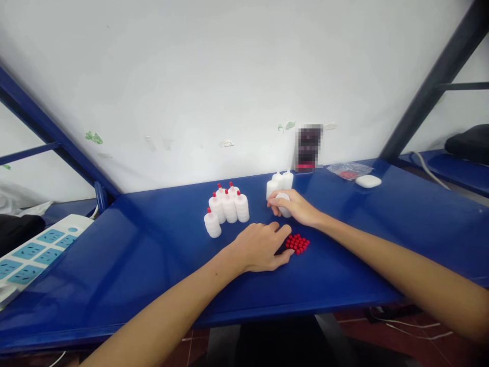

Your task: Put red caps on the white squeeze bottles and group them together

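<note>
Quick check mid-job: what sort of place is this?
Probably a small, simple indoor workspace: a blue desk stands against a marked white wall, with a multi-socket power strip at the left and white bottles and loose red caps grouped on top.

Indoor workspace (exact kind unclear) | blue desk (pixel 133 255) | power strip (pixel 40 248) | white wall (pixel 214 92)
</note>
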A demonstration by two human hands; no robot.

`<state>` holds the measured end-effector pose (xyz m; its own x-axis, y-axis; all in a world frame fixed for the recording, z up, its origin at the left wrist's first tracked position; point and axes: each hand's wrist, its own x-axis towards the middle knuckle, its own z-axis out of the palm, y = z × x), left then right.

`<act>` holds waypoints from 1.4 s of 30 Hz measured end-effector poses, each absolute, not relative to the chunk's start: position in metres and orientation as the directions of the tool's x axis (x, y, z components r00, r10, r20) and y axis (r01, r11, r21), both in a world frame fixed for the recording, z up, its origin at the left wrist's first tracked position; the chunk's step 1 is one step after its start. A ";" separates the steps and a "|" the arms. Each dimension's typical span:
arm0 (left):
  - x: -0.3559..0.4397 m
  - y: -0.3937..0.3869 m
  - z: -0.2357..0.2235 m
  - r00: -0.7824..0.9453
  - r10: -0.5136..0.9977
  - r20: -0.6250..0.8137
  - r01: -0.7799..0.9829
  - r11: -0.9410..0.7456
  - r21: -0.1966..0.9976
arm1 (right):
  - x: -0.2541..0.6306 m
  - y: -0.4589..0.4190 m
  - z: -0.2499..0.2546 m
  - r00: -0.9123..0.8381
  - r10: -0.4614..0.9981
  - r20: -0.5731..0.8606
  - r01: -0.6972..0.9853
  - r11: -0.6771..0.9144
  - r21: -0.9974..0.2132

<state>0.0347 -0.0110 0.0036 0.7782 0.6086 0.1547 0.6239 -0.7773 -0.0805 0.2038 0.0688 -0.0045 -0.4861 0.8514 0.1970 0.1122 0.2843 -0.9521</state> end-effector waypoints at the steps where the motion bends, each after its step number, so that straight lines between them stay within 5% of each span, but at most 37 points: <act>1: 0.035 -0.011 0.004 0.789 0.598 0.137 0.612 -0.783 -0.108 | 0.204 0.069 -0.005 -0.490 0.850 0.194 0.111 0.281 -0.953; 22: 0.039 0.008 -0.002 0.892 0.441 0.095 0.451 -0.859 -0.244 | 0.208 0.066 -0.001 -0.556 0.808 0.195 0.094 0.294 -0.951; 29: 0.007 -0.007 0.008 0.886 0.422 0.190 0.438 -0.898 -0.050 | 0.208 0.062 0.005 -0.582 0.787 0.205 0.214 0.391 -0.895; 33: -0.021 -0.020 0.005 0.830 0.468 0.303 0.469 -0.880 0.077 | 0.205 0.055 0.009 -0.630 0.737 0.244 0.359 0.555 -0.750; 38: -0.031 -0.021 -0.007 0.689 0.462 0.558 0.423 -0.882 0.209 | 0.195 0.034 0.018 -0.659 0.689 0.303 0.593 0.723 -0.355; 42: -0.029 -0.018 -0.007 0.596 0.427 0.680 0.377 -0.897 0.233 | 0.182 0.015 0.024 -0.702 0.666 0.252 0.607 0.744 -0.278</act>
